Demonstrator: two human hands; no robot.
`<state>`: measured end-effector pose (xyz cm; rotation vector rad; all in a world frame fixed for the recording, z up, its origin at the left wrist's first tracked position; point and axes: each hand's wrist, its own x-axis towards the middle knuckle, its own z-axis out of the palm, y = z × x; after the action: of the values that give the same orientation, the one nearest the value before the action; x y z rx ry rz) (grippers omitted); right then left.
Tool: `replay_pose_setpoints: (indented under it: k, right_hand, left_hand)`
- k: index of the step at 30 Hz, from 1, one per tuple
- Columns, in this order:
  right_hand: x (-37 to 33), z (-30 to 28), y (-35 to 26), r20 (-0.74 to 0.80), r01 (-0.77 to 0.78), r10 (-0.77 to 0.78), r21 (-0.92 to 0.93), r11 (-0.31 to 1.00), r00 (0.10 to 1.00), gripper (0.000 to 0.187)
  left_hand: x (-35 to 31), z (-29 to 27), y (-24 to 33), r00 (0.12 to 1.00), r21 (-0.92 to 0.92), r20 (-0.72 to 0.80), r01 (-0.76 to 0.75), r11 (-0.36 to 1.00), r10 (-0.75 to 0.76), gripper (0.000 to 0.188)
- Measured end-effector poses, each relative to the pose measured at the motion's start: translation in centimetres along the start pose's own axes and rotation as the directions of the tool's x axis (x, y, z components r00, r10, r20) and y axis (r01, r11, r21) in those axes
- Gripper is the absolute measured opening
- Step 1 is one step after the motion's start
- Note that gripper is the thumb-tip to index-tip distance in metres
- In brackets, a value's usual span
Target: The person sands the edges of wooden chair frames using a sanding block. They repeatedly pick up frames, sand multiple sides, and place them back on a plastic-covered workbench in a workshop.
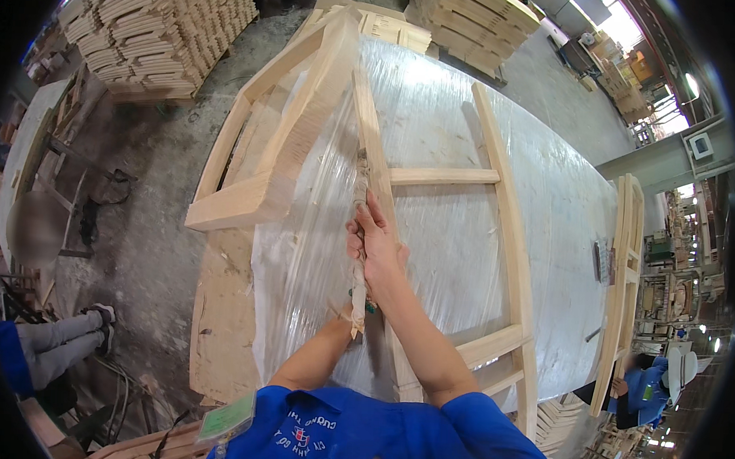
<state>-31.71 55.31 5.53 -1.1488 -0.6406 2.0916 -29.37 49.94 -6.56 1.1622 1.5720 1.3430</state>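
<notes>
A pale wooden frame (498,194) of long rails and cross rails lies on a table wrapped in clear plastic film (436,110). My right hand (373,244) is closed around a thin, crusted stick (360,177) that runs along the frame's middle rail (371,124). My left hand (350,303) sits just below, mostly hidden behind my right wrist, gripping the stick's lower end. A second, curved wooden frame part (306,122) leans tilted on the table's left side.
Stacks of cut wooden parts stand at the back left (156,28) and back right (472,19). Another frame (625,279) stands at the table's right edge, held by a co-worker in blue (649,385). A seated person's legs (60,340) show at left.
</notes>
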Motion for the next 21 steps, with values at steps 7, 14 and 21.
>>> replay_pose_setpoints:
  k: [7,14,21]
  right_hand:
    - [5.9,1.4,-5.7,-0.038,0.294,-0.294,-0.004,0.956,0.955,0.059]
    - [-7.9,-11.8,-9.9,-0.144,0.264,-0.3,-0.225,0.938,0.943,0.028]
    - [-30.6,-24.4,-7.4,-0.564,0.182,-0.303,-0.261,0.948,0.768,0.031]
  left_hand:
    - [2.5,0.2,1.1,0.914,0.399,-0.147,-0.296,0.868,0.379,0.064]
    - [3.2,0.0,4.6,0.974,0.258,-0.219,0.006,0.966,0.052,0.099]
    - [3.1,-0.1,8.2,0.962,0.02,-0.271,-0.028,0.999,0.032,0.092]
